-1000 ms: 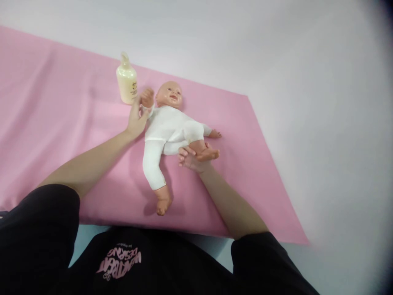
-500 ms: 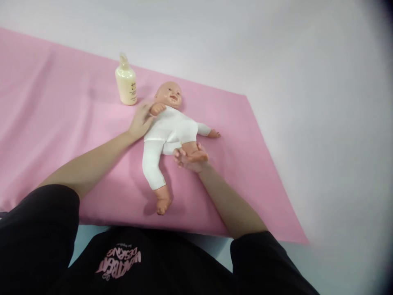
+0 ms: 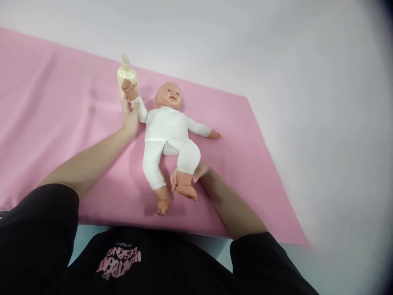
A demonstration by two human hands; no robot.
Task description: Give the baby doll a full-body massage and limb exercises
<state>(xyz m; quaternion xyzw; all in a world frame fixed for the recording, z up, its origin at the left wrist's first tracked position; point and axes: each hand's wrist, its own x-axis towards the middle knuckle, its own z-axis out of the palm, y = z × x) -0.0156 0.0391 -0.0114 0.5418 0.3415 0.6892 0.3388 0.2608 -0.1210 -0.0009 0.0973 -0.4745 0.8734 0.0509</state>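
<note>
A baby doll (image 3: 167, 125) in a white body suit lies on its back, head away from me. My left hand (image 3: 130, 116) is closed around the doll's arm on the left, holding it out to the side and raised, with the doll's fist above my fingers. At the doll's leg on the right, my right hand (image 3: 184, 177) wraps the ankle from behind; some of its fingers are hidden by the leg. The doll's other leg rests straight on the cloth, and its other arm lies stretched out to the right.
A pale yellow pump bottle (image 3: 126, 73) stands behind the doll's raised fist, partly covered by it. Pink cloth (image 3: 245, 176) covers the table, with folds on the left side. The table's edges show at the far side, the right and in front of me.
My left hand has swung the doll's arm from across its chest outward to the left. My right hand has brought the bent leg down toward me, straightening it.
</note>
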